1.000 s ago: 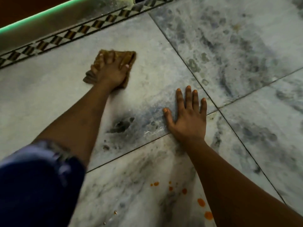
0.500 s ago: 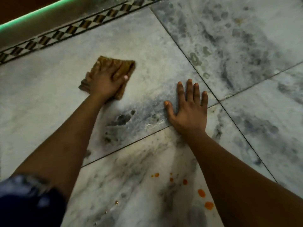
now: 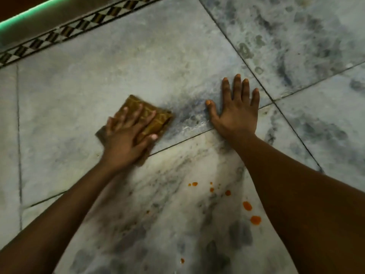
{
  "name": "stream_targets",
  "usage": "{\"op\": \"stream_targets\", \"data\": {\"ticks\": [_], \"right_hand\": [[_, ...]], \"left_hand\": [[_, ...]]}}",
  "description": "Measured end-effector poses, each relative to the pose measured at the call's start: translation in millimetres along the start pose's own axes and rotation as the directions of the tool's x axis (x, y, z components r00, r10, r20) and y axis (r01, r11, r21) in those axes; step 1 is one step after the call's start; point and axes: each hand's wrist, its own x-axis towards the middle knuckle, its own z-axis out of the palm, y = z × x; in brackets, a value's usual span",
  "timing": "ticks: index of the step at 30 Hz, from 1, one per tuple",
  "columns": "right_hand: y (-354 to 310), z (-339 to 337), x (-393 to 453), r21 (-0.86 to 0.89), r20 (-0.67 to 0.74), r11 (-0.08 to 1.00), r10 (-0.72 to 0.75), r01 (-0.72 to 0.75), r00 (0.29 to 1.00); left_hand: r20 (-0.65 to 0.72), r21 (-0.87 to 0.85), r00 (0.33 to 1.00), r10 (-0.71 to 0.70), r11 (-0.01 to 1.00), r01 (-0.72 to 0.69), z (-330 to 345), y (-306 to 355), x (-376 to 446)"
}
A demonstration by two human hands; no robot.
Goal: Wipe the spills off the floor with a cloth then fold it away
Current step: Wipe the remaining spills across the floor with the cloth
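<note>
A folded brown cloth (image 3: 156, 119) lies flat on the grey marble floor (image 3: 98, 80). My left hand (image 3: 126, 139) presses down on it with fingers spread, covering its near half. My right hand (image 3: 235, 111) rests flat on the floor just right of the cloth, fingers apart, holding nothing. Several orange spill drops (image 3: 246, 206) dot the lighter tile between my forearms, nearer to me than both hands. A dark smudged patch (image 3: 189, 109) shows between the cloth and my right thumb.
A black-and-white patterned border strip (image 3: 65, 34) runs along the far left, with a raised ledge and a green edge (image 3: 29, 14) behind it. Dark tile joints (image 3: 262, 86) cross the floor diagonally.
My left hand has dragged the cloth toward me and to the right, over the dark stain that showed earlier. My right hand has stayed planted on the floor.
</note>
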Motion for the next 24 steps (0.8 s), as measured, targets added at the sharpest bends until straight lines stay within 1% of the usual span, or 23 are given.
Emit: {"op": "stream_targets", "data": {"ticks": [1,3,5,7,9,11,13,14,16,17,20,22,24], "right_hand": [[0.4,0.0,0.3,0.0,-0.005,1.0,-0.001,0.001,1.0],[1.2,0.4,0.0,-0.006,-0.009,1.0,0.0,0.0,1.0],[1.0,0.6,0.1,-0.011,-0.011,1.0,-0.007,0.006,1.0],[-0.1,1.6,0.6,-0.002,-0.02,1.0,-0.017,0.017,1.0],[1.2,2.3,1.4,0.008,-0.029,1.0,-0.015,0.015,0.999],[1.2,1.9,2.0,0.012,-0.038,1.0,-0.015,0.016,0.999],[0.6,0.7,1.5,0.012,-0.041,1.0,-0.021,0.021,0.999],[1.2,0.2,1.3,0.014,-0.041,1.0,-0.019,0.02,0.999],[2.0,0.3,0.4,0.01,-0.026,1.0,-0.013,0.013,1.0],[1.6,-0.5,-0.3,0.003,-0.002,1.0,-0.009,0.009,1.0],[1.2,-10.4,5.6,-0.015,0.12,1.0,0.016,-0.015,0.993],[-0.1,-16.3,4.0,-0.016,0.185,0.999,0.034,-0.032,0.982],[-4.3,-16.1,-4.6,-0.001,0.188,0.999,0.044,-0.044,0.981]], "left_hand": [[-0.025,0.001,0.996,-0.087,0.996,0.087,-2.8,-14.9,2.9],[-0.078,-0.027,0.964,-0.254,0.967,0.253,-6.1,-32.0,26.0],[-0.098,-0.061,0.927,-0.363,0.931,0.359,-5.4,-28.6,60.3],[-0.087,-0.071,0.926,-0.368,0.929,0.363,-1.9,-4.4,80.8],[-0.06,-0.021,0.961,-0.269,0.963,0.268,7.8,29.8,75.3],[-0.054,0.011,0.988,-0.148,0.989,0.149,15.6,50.8,42.1],[-0.062,0.018,0.996,-0.059,0.998,0.06,15.3,46.1,0.0],[-0.053,0.018,0.998,-0.045,0.999,0.046,13.8,33.5,-16.1],[-0.051,0.005,0.995,-0.084,0.996,0.084,8.3,-2.6,-39.0],[-0.065,0.006,0.989,-0.129,0.992,0.13,4.6,-22.9,-47.0],[-0.116,0.005,0.94,-0.32,0.947,0.322,-15.0,-69.5,-55.6],[-0.123,-0.032,0.889,-0.44,0.897,0.44,-28.4,-80.1,-60.6],[-0.112,-0.023,0.879,-0.463,0.886,0.464,-34.8,-75.5,-65.3]]}}
